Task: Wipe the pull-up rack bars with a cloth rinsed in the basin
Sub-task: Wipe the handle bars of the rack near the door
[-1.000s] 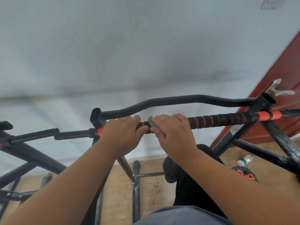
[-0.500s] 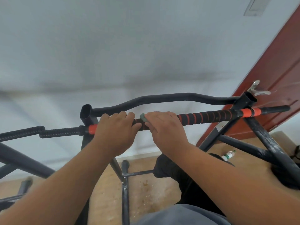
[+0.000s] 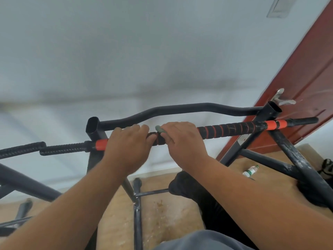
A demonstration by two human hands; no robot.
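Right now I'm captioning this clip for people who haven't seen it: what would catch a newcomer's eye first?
Two bare hands in the middle: the left hand grips the black-and-orange grip bar, and the right hand beside it holds a green cloth against it. A red door stands at right.

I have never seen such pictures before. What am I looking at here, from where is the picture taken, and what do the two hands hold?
There is no machine here. A person wears a camera on the head, so you see their own arms from above. The left hand grips the padded bar of a black pull-up rack. The right hand presses a small green cloth around the same bar to wipe it. Below, on the wooden floor, a small bottle lies beside the rack. A red door is at the right.
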